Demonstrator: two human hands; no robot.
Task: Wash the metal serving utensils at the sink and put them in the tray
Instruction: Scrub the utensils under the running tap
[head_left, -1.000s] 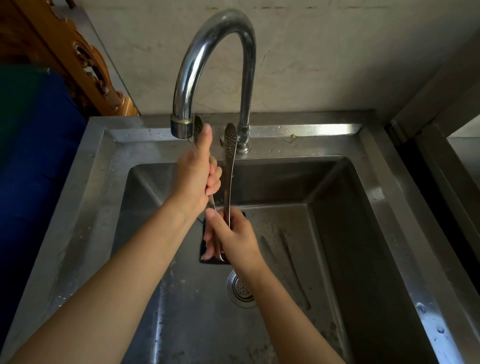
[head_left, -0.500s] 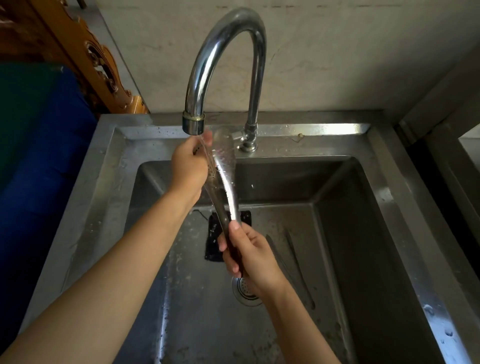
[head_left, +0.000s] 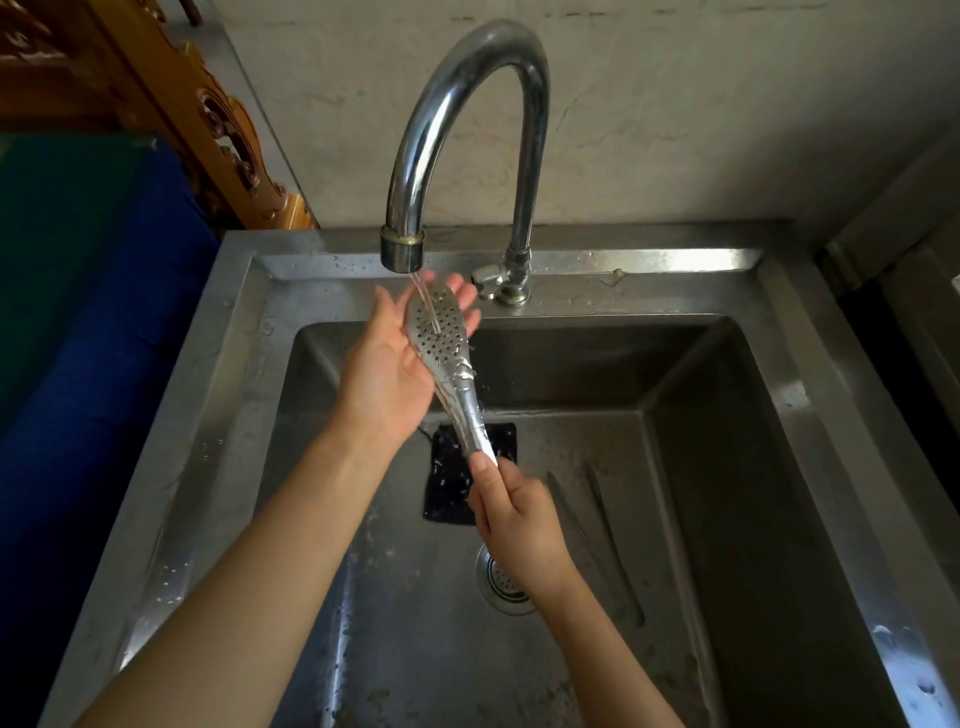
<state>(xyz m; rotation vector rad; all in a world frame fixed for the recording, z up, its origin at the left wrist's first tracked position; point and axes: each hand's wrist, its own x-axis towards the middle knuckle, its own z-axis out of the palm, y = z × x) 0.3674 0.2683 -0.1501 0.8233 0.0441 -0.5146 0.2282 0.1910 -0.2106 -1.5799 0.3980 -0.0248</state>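
Observation:
Perforated metal serving tongs (head_left: 441, 348) are held tilted under the running tap (head_left: 410, 244), their two arms pressed together, and water strikes the holed head. My right hand (head_left: 511, 512) grips the handle end of the tongs over the sink basin. My left hand (head_left: 400, 358) is spread flat, palm up, behind and under the holed head, fingers touching it. A second pair of metal tongs (head_left: 597, 540) lies on the basin floor to the right of the drain. No tray is in view.
The steel sink (head_left: 810, 415) has a deep basin with a round drain (head_left: 501, 579) and a black square pad (head_left: 462, 473) on its floor. A blue cloth (head_left: 93, 312) and carved wooden furniture (head_left: 223, 130) stand at the left. A wall rises behind the tap.
The tongs' arms have been pressed together and laid flatter under the spout. My left hand let go of its grip on one arm and spread flat beneath the head. Water now runs.

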